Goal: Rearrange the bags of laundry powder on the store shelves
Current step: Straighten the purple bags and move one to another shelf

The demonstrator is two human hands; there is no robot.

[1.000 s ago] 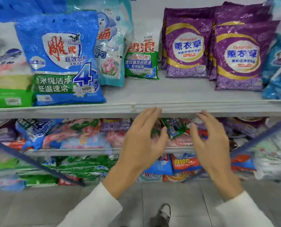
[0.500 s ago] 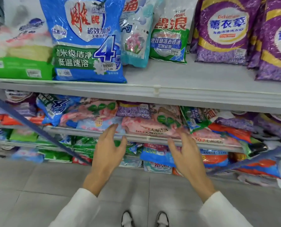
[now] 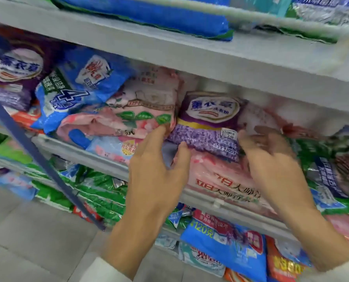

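Observation:
A small purple lavender powder bag (image 3: 208, 123) lies on top of a heap of bags on the middle shelf (image 3: 88, 155), resting on a large pink bag (image 3: 220, 180). My left hand (image 3: 155, 171) reaches its left edge, fingertips against the bag's side and thumb at its lower left corner. My right hand (image 3: 271, 165) is at the bag's right edge with the fingers spread and blurred. Neither hand has closed on it. Left of it lie another pink bag (image 3: 141, 110) and a blue bag (image 3: 78, 86).
The upper shelf board (image 3: 169, 55) hangs low over the heap. A blue diagonal bar (image 3: 37, 155) crosses the left side in front of the shelves. Green bags (image 3: 100, 192) fill the lower shelf, and a green bag (image 3: 332, 159) lies to the right. Grey floor tiles (image 3: 27, 241) are below.
The view has dropped from the top shelf and closed in on the middle shelf. Both hands have moved forward from open air to the sides of the purple bag.

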